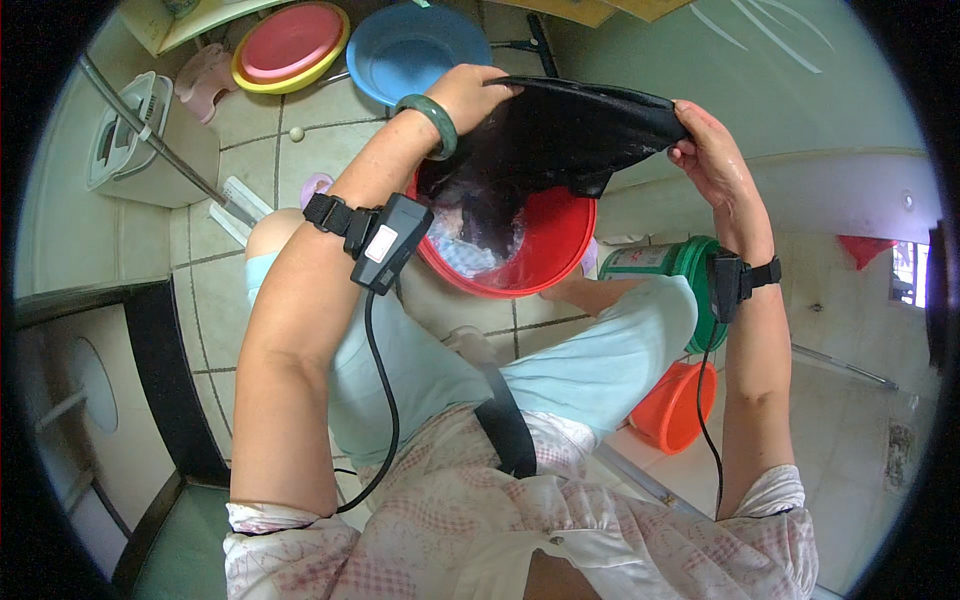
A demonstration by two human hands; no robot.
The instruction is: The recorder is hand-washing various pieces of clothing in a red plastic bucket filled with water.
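A dark, wet-looking black garment [590, 130] is stretched between my two hands above a red bucket [560, 235]. My left hand [468, 100] grips its upper left end, with a green bangle on that wrist. At the other end, my right hand [712, 150] pinches the edge between thumb and fingers. The lower left part of the garment droops into the bucket. Inside the bucket lies a light blue and white cloth [462, 252] in sudsy water. The garment hides the bucket's far side, and its exact kind cannot be made out.
Beyond my left hand, a blue basin [420, 55] stands beside a pink basin [290, 42] nested in a yellow one [240, 75]. A green bucket [690, 262] and an orange bucket [672, 412] are at my right. A metal pole [165, 150] leans by a white bin [185, 155] at left.
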